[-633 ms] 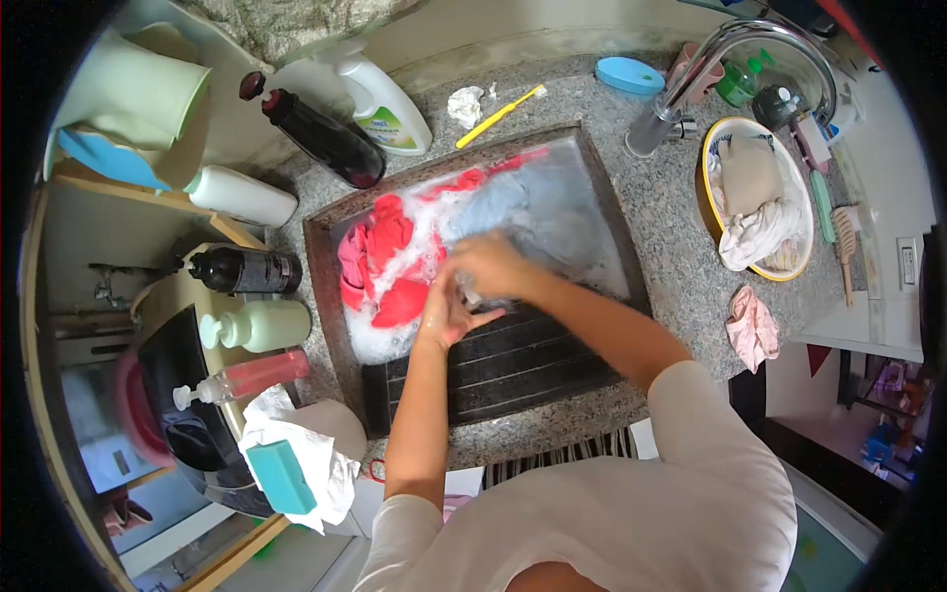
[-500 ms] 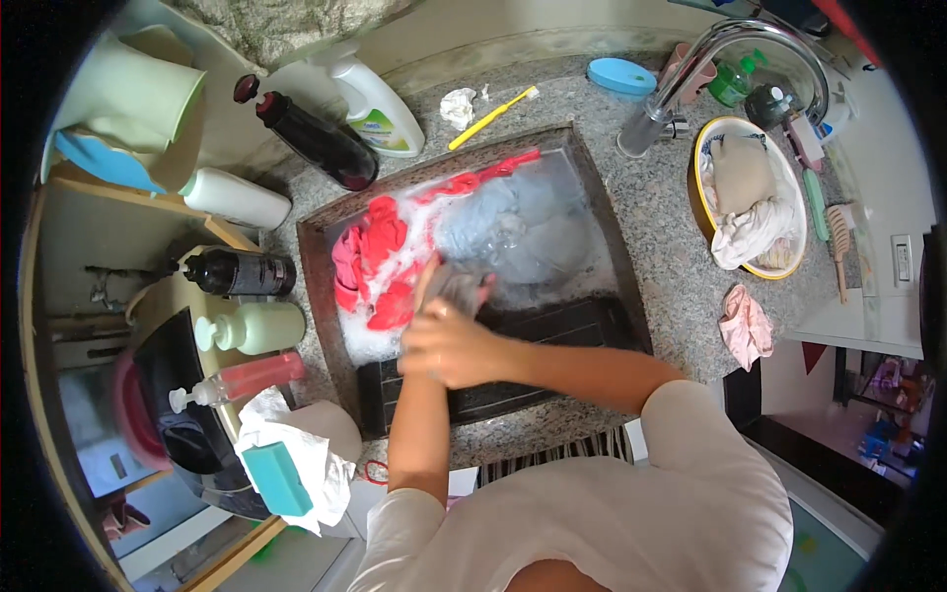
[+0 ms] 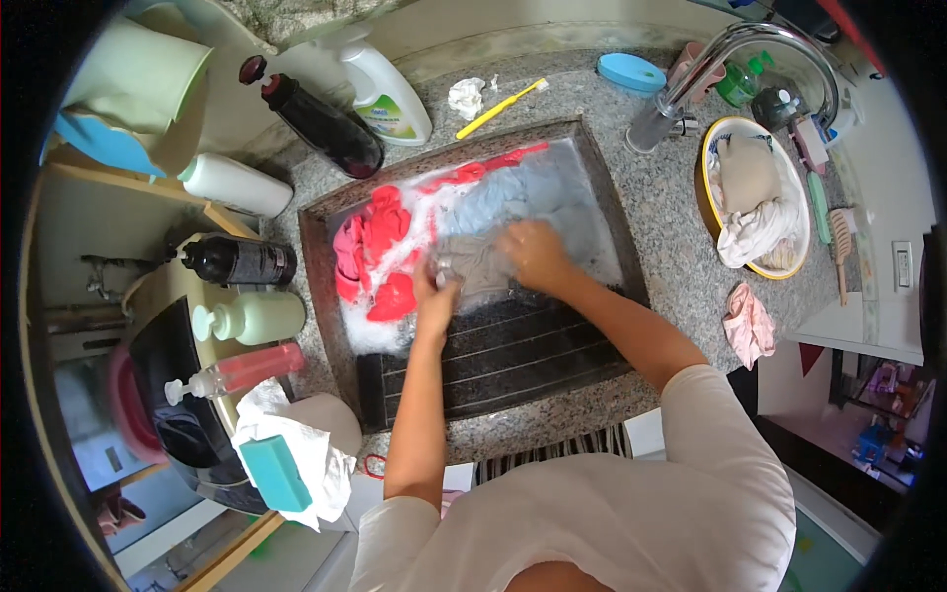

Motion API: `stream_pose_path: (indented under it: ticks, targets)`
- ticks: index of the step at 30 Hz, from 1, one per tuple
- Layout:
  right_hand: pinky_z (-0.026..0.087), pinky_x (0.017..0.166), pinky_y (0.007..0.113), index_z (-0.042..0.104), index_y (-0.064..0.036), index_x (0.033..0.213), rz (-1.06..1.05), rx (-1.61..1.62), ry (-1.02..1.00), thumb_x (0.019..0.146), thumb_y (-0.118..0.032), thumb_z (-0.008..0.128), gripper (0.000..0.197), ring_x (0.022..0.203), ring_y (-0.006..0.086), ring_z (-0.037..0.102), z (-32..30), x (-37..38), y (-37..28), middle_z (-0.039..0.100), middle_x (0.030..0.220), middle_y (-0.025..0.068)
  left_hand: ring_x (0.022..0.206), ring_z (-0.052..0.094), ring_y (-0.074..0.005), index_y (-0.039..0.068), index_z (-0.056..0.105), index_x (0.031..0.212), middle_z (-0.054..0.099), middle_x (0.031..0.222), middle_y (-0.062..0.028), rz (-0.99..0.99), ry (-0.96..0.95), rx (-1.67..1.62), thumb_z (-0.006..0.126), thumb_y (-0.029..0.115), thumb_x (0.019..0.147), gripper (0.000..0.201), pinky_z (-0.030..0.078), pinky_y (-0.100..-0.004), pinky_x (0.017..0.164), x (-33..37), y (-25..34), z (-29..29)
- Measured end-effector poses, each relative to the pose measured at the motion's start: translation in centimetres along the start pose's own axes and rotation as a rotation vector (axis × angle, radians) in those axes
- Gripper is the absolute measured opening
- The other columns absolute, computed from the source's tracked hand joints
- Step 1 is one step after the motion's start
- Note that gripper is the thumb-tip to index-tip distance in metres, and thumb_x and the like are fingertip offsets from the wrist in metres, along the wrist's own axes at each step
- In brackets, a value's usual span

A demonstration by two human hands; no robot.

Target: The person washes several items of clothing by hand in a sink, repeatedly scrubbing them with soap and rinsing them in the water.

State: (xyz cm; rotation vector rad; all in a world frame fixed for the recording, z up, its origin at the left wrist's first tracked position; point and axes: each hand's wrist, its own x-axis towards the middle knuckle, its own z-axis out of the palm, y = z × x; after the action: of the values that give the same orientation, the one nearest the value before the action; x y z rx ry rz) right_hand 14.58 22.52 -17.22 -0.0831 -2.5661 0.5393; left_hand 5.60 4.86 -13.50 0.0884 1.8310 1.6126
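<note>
In the soapy water of the sink (image 3: 621, 222), a grey-beige wet cloth (image 3: 475, 264) stretches between my hands. My left hand (image 3: 434, 299) grips its left edge, thumb and fingers closed on it. At its right end, my right hand (image 3: 536, 257) is curled over the fabric, its fingertips partly hidden and slightly blurred. Red garments (image 3: 383, 225) lie in foam to the left of the cloth, with a red strip running along the far side. Light blue fabric (image 3: 503, 192) floats just beyond my hands. A black ridged washboard (image 3: 503, 350) slopes up on the near side.
Several bottles, among them a dark red pump bottle (image 3: 321, 123) and a white detergent bottle (image 3: 390, 99), line the left and back. A yellow toothbrush (image 3: 498, 111) lies behind the sink. The faucet (image 3: 651, 123), a basin of laundry (image 3: 702, 183) and a pink cloth (image 3: 750, 326) are right.
My hands were together, rubbing the bunched grey cloth. Now they are apart, the right one moved rightward, and the cloth is spread between them.
</note>
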Motion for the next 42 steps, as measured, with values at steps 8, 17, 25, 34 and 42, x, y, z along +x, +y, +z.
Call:
stream_pose_path:
  ticks: [8,17,25,34,42]
  targets:
    - [0.044,0.067,0.039,0.061,-0.018,0.09,-0.019,0.054,-0.36,0.074,-0.017,0.05,0.02,0.083,0.0274,0.056,8.3,1.1,3.5,0.058,0.087,0.0103,0.121,0.027,-0.0396,0.013,0.024,0.134,0.021,0.134,-0.0266,0.261,-0.119,0.929,0.062,0.02,0.071,0.074,0.026,-0.0412,0.1,4.6,-5.0,-2.4]
    - [0.031,0.076,0.036,0.061,-0.015,0.08,-0.419,0.532,-0.123,0.053,-0.013,0.061,0.027,0.084,0.0214,0.048,-2.8,4.5,-14.9,0.052,0.084,0.004,0.089,0.055,-0.0283,0.012,0.052,0.106,0.055,0.102,-0.0103,-0.438,-0.289,-0.816,0.051,0.043,0.081,0.04,0.049,-0.036,0.071,0.6,2.5,-0.6]
    - [0.044,0.061,0.035,0.057,-0.0133,0.074,-0.102,0.379,0.319,0.056,-0.018,0.061,0.019,0.073,0.0254,0.054,0.1,5.6,-9.5,0.054,0.077,0.0055,0.087,0.055,-0.0173,0.009,0.05,0.103,0.055,0.096,-0.0083,0.14,-0.186,-0.213,0.049,0.029,0.084,0.028,0.048,-0.0281,0.068,1.6,-5.4,-1.0]
    - [0.045,0.07,0.038,0.057,-0.0164,0.09,-0.171,-0.038,-0.158,0.067,-0.016,0.057,0.023,0.088,0.0286,0.053,-0.8,-0.5,-0.8,0.053,0.096,0.009,0.103,0.046,-0.0299,0.009,0.048,0.114,0.049,0.109,-0.0152,0.607,0.106,0.79,0.056,0.012,0.071,0.044,0.039,-0.0368,0.087,2.0,-4.2,-2.1]
    - [0.043,0.076,0.037,0.061,-0.0129,0.095,-0.013,0.023,-0.652,0.071,-0.018,0.054,0.025,0.091,0.0296,0.052,5.0,3.0,2.7,0.058,0.092,0.0114,0.12,0.031,-0.0366,0.015,0.032,0.13,0.036,0.128,-0.0155,0.197,-0.177,1.104,0.053,0.034,0.081,0.056,0.032,-0.0476,0.094,1.7,-2.9,-0.6]
